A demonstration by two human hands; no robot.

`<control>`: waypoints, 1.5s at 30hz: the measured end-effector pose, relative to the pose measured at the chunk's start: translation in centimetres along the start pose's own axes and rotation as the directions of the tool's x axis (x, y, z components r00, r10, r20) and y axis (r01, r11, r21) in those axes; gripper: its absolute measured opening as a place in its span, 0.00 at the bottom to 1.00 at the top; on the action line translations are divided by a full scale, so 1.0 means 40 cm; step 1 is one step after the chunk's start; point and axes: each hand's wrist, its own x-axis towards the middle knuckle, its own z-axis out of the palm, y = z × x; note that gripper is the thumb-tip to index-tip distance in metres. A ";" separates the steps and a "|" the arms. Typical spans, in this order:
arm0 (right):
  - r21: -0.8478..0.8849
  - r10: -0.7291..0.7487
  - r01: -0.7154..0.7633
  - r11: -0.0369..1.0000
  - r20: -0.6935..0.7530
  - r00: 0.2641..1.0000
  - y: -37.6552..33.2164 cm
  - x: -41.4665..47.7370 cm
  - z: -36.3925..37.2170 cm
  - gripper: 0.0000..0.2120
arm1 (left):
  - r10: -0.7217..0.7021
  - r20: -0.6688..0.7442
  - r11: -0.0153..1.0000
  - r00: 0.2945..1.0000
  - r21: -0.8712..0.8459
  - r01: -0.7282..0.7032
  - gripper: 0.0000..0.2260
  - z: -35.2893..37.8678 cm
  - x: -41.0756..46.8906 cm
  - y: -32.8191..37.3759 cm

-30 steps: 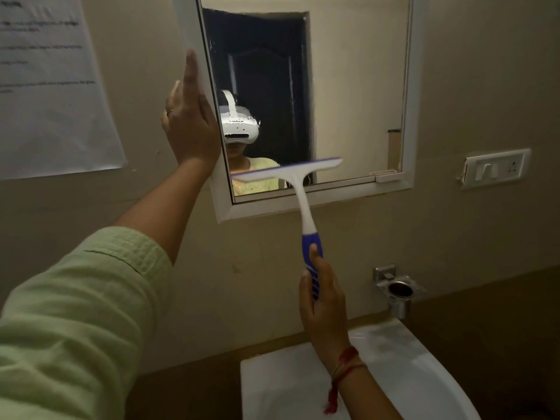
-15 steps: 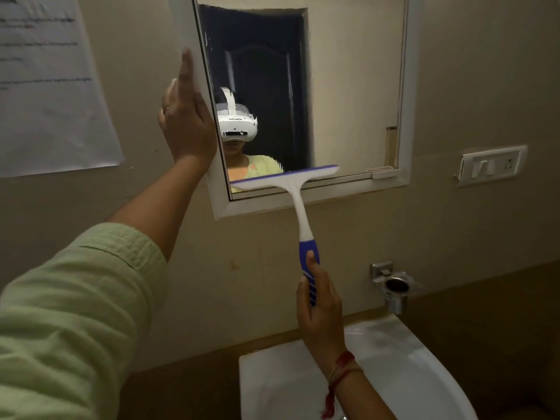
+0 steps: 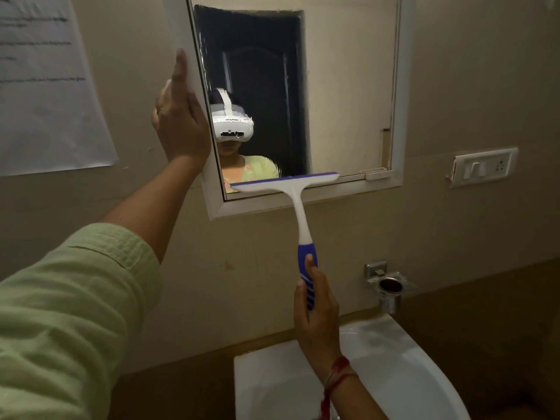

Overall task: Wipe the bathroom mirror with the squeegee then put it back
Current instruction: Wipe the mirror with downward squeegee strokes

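A white-framed mirror (image 3: 348, 86) hangs on the beige wall, its left side swung slightly out. My left hand (image 3: 180, 116) lies flat against the frame's left edge, fingers straight up. A squeegee (image 3: 298, 207) with a white head and blue grip is held by its handle in my right hand (image 3: 316, 316). Its blade lies across the bottom strip of the glass, just above the lower frame. Streaks of moisture show on the glass around the reflected dark door.
A white sink (image 3: 394, 359) sits below my right hand. A chrome holder (image 3: 391, 286) is fixed to the wall at the right, with a switch plate (image 3: 483, 166) above it. A paper notice (image 3: 45, 86) hangs at the left.
The squeegee blade has slid down the glass to the mirror's bottom edge. My left hand has stayed on the frame.
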 end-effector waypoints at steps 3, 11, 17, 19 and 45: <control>0.035 -0.011 0.011 0.999 -0.019 1.000 -0.022 0.031 0.004 0.20 | -0.003 0.017 1.000 1.000 -0.001 0.003 0.20 0.001 0.001 -0.001; -0.005 -0.041 0.041 0.999 -0.023 0.999 -0.011 0.037 -0.006 0.21 | -0.008 0.006 1.000 1.000 0.003 0.008 0.20 0.000 0.002 -0.001; -0.007 -0.040 0.039 0.999 -0.015 0.999 -0.006 0.017 -0.003 0.21 | -0.001 -0.004 1.000 1.000 -0.005 0.001 0.20 0.000 0.000 0.000; -0.013 -0.045 0.044 0.999 -0.020 0.999 -0.023 0.047 0.001 0.21 | -0.006 -0.007 1.000 1.000 -0.004 0.006 0.21 0.000 0.000 0.000; 0.078 -0.013 0.018 0.997 -0.066 0.998 -0.067 0.048 -0.014 0.18 | -0.024 0.007 0.999 1.000 -0.024 0.024 0.21 -0.006 0.001 0.005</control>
